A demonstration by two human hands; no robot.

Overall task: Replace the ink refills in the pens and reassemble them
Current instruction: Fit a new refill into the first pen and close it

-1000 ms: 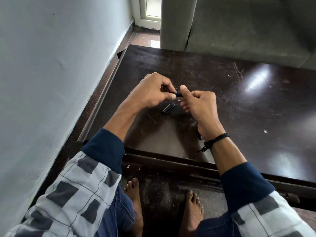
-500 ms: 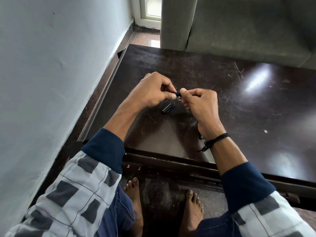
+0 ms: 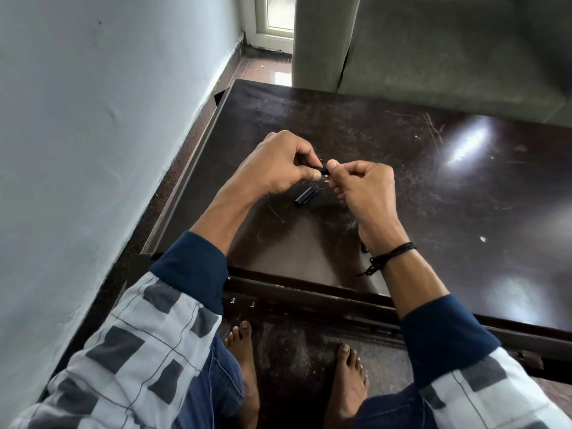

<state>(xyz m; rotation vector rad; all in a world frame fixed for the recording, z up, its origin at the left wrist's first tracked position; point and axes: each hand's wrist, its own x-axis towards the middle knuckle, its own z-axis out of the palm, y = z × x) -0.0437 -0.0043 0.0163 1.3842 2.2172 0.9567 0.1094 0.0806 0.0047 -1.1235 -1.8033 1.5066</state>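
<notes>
Both forearms are reaching forward and converging. The left hand (image 3: 278, 164) and right hand (image 3: 362, 187) are meeting fingertip to fingertip (fingers curled), each pinching one end of a pen part (image 3: 323, 170).

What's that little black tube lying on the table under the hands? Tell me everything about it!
The black tube is short and looks like shiny dark plastic, maybe a pen cap. It lies on its side on the dark table, slanted, with its far end pointing up to the right. Only the table touches it. The left hand and right hand are close by, not touching it, pinching another pen piece.
</notes>
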